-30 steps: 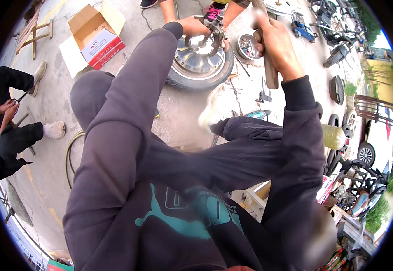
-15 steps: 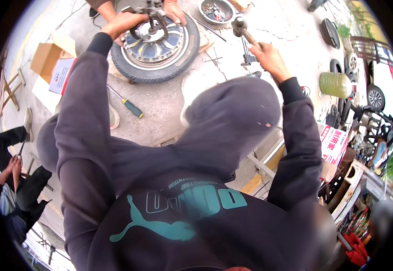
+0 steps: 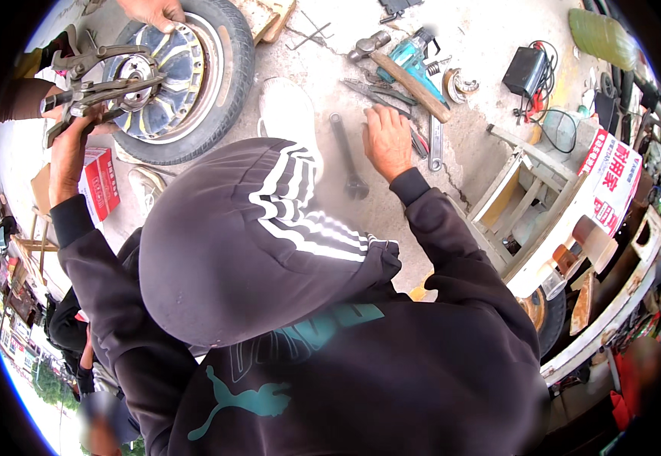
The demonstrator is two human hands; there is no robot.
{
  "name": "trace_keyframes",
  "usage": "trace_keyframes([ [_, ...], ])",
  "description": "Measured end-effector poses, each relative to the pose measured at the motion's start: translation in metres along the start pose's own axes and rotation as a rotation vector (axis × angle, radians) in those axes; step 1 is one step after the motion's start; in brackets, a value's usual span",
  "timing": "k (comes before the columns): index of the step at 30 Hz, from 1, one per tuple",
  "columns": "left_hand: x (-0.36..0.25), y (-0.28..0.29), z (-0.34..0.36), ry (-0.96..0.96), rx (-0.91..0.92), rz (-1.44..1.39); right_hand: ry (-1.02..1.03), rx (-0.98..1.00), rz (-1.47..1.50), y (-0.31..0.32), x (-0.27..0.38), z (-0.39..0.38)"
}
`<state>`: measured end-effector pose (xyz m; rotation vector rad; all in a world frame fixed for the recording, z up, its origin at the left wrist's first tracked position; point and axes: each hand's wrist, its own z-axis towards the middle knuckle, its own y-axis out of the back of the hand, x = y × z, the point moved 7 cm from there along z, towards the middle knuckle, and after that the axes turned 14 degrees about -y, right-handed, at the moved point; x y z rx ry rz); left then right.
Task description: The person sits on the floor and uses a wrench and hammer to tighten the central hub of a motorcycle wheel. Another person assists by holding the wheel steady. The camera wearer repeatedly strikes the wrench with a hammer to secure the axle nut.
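Observation:
A hub-motor wheel point(image 3: 165, 83) with a black tyre lies at the upper left. My left hand point(image 3: 71, 148) is closed on a steel gear puller point(image 3: 102, 85), whose jaws reach over the hub. Part of its grip is hidden behind the puller. Another person's hand point(image 3: 154, 11) rests on the wheel's far rim. My right hand point(image 3: 389, 142) is low over the ground, palm down, with its fingers stretched forward and nothing visible in them. It is close to dark pliers point(image 3: 382, 94) and a wooden-handled hammer point(image 3: 414, 87), which lies across a teal power drill point(image 3: 406, 57).
An open-ended wrench point(image 3: 346, 156) lies left of my right hand, another wrench point(image 3: 436, 144) right of it. Farther right are a black box with cables point(image 3: 525, 72) and a low wooden stool frame point(image 3: 498, 190). A red carton point(image 3: 101, 186) stands left, below the wheel.
My right hand has lowered from holding the hammer raised; the hammer now lies on the tools. The view has swung right, so the wheel appears farther left. My left hand stays at the puller.

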<state>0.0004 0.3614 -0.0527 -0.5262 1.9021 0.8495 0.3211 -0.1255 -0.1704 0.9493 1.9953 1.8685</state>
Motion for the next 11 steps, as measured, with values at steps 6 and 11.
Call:
trace_keyframes([
  [6, -0.035, -0.039, -0.010, -0.052, 0.035, 0.021, 0.614, 0.334, -0.246, -0.083, 0.018, -0.105],
  [11, -0.053, -0.028, -0.022, -0.099, 0.023, 0.102, 1.299, 0.540, -0.579, -0.137, -0.002, -0.086],
])
